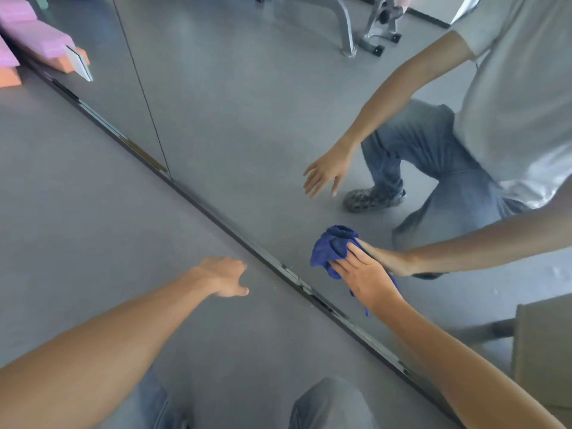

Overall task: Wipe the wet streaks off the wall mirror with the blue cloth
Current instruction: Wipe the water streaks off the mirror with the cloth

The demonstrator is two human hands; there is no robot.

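The right hand [366,274] presses the bunched blue cloth [329,250] flat against the wall mirror [232,125], low down near its dark bottom frame [216,216]. The left hand [224,275] hangs free over the grey floor [77,196], fingers [240,291] loosely curled, holding nothing. Pink and orange foam blocks [28,41] lie far left.

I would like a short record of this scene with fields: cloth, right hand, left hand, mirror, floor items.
cloth: blue cloth, bunched, pressed on the mirror near its bottom edge
right hand: right hand flat on the cloth
left hand: left hand empty, above the floor
mirror: mirror reflects the person; streaks hard to see
floor items: pink and orange blocks, far left
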